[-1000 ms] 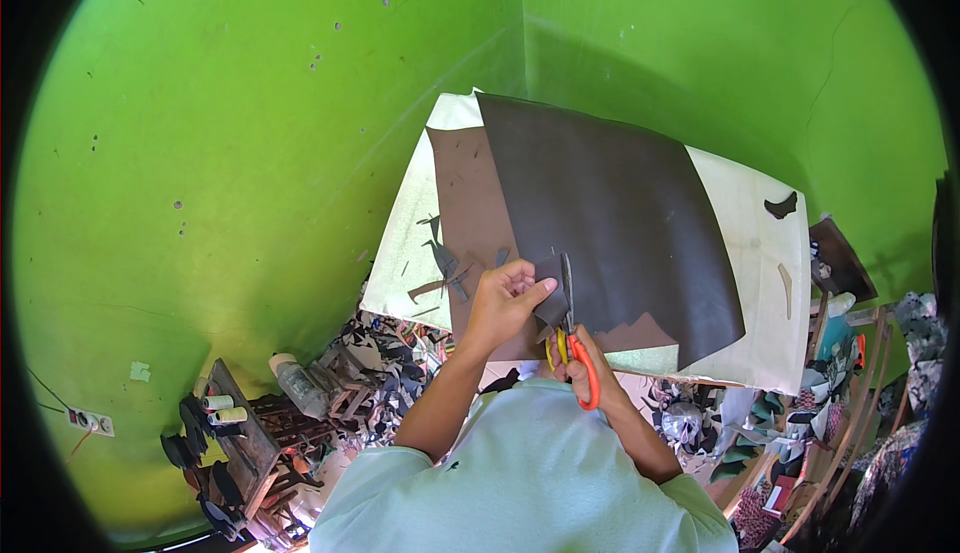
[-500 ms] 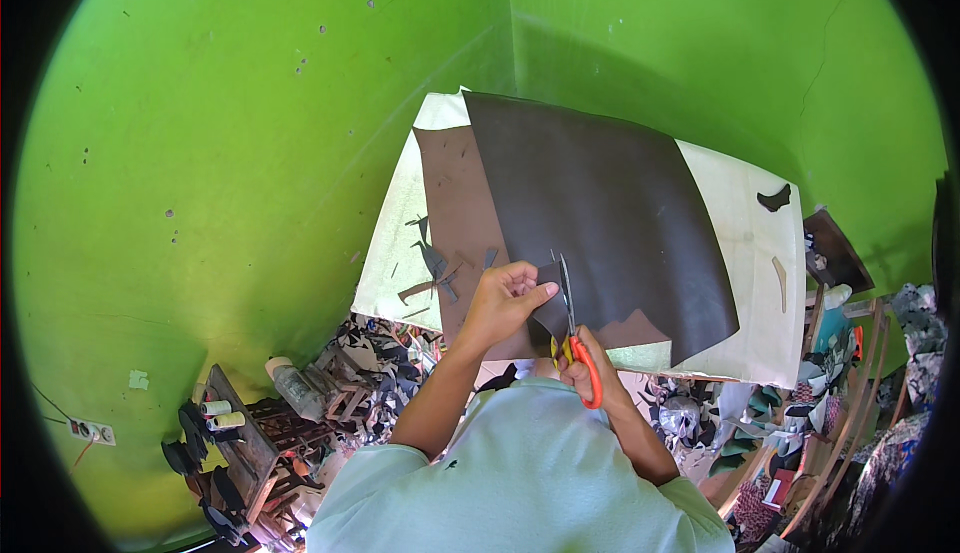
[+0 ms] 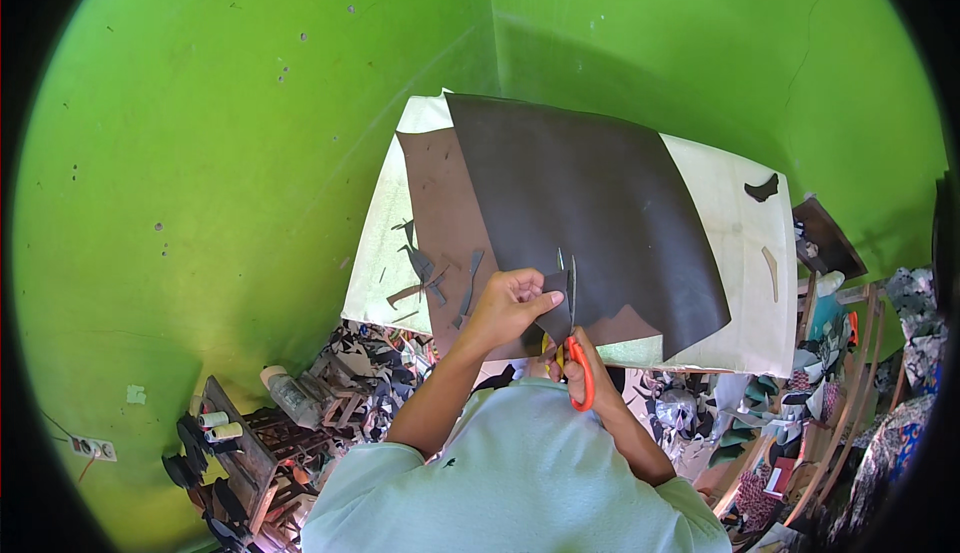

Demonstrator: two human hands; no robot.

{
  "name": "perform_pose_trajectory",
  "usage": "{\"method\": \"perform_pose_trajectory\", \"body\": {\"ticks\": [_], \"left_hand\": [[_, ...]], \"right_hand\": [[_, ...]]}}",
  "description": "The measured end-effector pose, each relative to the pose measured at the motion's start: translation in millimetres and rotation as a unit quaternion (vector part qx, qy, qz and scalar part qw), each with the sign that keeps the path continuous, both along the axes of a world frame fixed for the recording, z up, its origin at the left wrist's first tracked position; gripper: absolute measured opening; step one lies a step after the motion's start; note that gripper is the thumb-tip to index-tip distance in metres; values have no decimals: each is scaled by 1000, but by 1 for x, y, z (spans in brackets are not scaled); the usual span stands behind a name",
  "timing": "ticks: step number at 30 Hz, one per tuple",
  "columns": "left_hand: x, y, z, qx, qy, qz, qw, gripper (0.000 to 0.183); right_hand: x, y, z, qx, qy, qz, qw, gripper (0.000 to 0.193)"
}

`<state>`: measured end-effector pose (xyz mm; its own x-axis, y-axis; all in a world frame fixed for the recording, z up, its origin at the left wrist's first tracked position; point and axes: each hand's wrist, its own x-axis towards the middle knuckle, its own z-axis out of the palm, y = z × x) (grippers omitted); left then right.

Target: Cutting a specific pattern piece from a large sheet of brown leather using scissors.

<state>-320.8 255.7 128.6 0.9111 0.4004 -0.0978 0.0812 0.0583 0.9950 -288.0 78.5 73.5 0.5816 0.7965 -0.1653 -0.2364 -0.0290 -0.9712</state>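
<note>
My left hand (image 3: 515,305) pinches a small dark brown piece of leather-like sheet (image 3: 557,321) between thumb and fingers. In my right hand (image 3: 580,361) are scissors (image 3: 581,378) with orange and yellow handles. Their blades are parted and point away from me, beside the right edge of the piece. Both hands are above the near part of a large dark brown sheet (image 3: 590,193), which lies over a lighter brown sheet (image 3: 437,183). Thin dark offcuts (image 3: 422,268) lie to the left of my left hand.
A pale-covered table (image 3: 735,283) bears the sheets, with a small black cutout (image 3: 762,189) at its right. Green walls (image 3: 250,153) meet behind it. Scraps (image 3: 370,363) litter the floor. A wooden bench with thread spools (image 3: 228,433) stands at lower left, and a wooden rack (image 3: 850,393) at right.
My view has shifted slightly, so the table appears farther left. Both hands have moved a little right over the sheet with the piece and scissors, uncovering more of a dark strip.
</note>
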Motion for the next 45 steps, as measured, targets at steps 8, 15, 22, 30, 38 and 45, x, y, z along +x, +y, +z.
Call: {"method": "perform_pose_trajectory", "body": {"ticks": [8,15,22,30,38,45], "left_hand": [[4,-4,-6,-26,-2,-34,999,32],[4,-6,-20,-36,7,-72,997,28],[0,-9,-12,-45,29,-88,995,24],[-4,-13,-13,-43,15,-88,995,22],[-6,-16,-20,-49,10,-94,994,25],[-7,-15,-20,-38,24,-106,993,25]], "right_hand": [[1,-9,0,-17,17,8,1000,92],[-7,-14,-7,-38,-2,-32,999,92],[-8,-20,-20,-43,-13,-18,999,94],[-10,-23,-19,-47,-29,-15,998,92],[-10,-23,-13,-34,-61,-35,997,94],[-9,-21,9,-40,-96,-44,994,94]]}}
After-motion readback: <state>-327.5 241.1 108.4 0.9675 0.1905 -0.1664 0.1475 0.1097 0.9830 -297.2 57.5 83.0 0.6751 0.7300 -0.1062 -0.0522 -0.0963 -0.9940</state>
